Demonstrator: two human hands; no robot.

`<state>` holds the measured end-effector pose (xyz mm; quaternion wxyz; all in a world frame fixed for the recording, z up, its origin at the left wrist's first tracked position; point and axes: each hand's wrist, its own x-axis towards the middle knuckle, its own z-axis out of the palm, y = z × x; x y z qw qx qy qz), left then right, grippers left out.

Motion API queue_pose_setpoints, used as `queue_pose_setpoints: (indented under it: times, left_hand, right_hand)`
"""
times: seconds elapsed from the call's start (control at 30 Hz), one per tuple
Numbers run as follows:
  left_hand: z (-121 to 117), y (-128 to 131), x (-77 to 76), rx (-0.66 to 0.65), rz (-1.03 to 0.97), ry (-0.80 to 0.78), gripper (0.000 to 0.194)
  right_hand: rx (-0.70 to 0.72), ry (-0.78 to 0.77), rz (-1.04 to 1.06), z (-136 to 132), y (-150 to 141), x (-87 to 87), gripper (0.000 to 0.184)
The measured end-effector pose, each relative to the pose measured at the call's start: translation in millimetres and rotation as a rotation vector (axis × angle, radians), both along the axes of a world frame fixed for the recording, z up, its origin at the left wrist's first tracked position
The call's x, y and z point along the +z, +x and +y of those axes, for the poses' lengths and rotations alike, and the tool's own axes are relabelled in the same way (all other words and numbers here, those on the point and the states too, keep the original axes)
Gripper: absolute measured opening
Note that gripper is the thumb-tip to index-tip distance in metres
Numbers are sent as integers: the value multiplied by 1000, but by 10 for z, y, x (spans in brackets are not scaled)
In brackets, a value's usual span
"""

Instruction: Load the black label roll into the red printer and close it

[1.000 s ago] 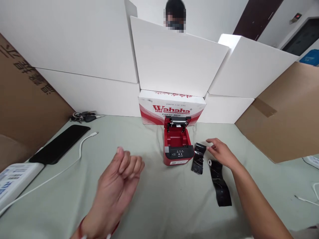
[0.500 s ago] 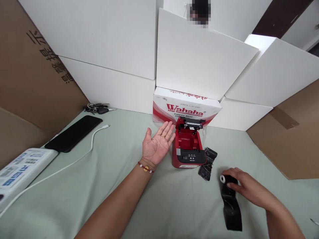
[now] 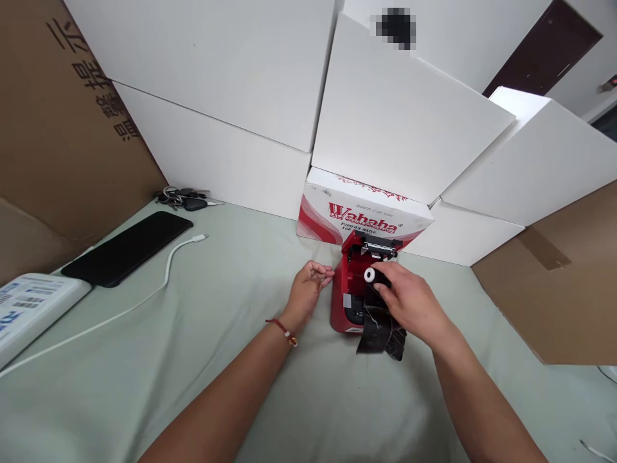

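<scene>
A small red printer (image 3: 339,299) with a black control panel stands on the cloth, its lid (image 3: 376,243) raised. My right hand (image 3: 409,296) grips a black roll (image 3: 378,281) with a white core, over the printer's open bay. A loose black strip (image 3: 376,331) hangs from the roll across the front of the printer and covers part of its panel. My left hand (image 3: 308,289) is beside the printer's left wall, fingers drawn together and their tips close to it. Whether they touch the wall I cannot tell. Crumpled black material (image 3: 398,344) shows behind the strip, partly hidden.
Behind the printer lies a Wahaha carton (image 3: 366,206) against white boxes (image 3: 409,109). A black phone (image 3: 130,247), keys (image 3: 183,198), a white cable (image 3: 166,276) and a white power strip (image 3: 43,308) are at the left. Brown cardboard (image 3: 554,289) borders the right side.
My right hand has carried the black roll from the cloth at the right to above the printer's bay. My left hand has turned over from an open palm and drawn its fingers together.
</scene>
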<state>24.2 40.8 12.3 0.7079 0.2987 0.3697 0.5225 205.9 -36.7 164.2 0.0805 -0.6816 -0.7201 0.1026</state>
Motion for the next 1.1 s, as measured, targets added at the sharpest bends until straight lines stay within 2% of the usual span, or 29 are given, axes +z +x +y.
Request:
queue_pose_setpoints:
  times: [0.1,0.17,0.3,0.47,0.57,0.67,0.77,0.87,0.97,1.03,1.1]
  left_hand:
    - [-5,51,-22,11,131,55,4]
    - [-7,78,-32,9,180,88,4]
    - [-23,106,-30,26,240,123,11]
    - [-55,100,7,68,486,302,22]
    - [-60,87,32,67,499,315,24]
    - [-53,75,43,60,507,320,24]
    - [-39,74,22,53,508,302,20]
    - [-24,82,-22,26,499,260,14]
    - [-4,81,2,12,469,210,12]
    - [33,79,109,58,487,221,11]
    - [109,96,292,137,528,291,15]
  right_hand:
    - [-42,-108,-232,150,-169,-70,44]
    - [-46,-142,-304,222,-227,-93,43]
    - [-37,-137,-303,379,-267,-155,42]
    - [-8,-99,-262,438,-206,-252,42]
    - [32,91,-57,189,-110,-290,33]
    - [93,456,162,-262,-28,-396,25]
    - [118,714,123,-699,-10,-622,28]
    - [137,774,52,-922,-18,-886,40]
    - [154,761,53,-946,-5,-1065,48]
    - [158,761,70,-923,6,-1120,51]
    - [151,760,89,-905,12,-1143,51]
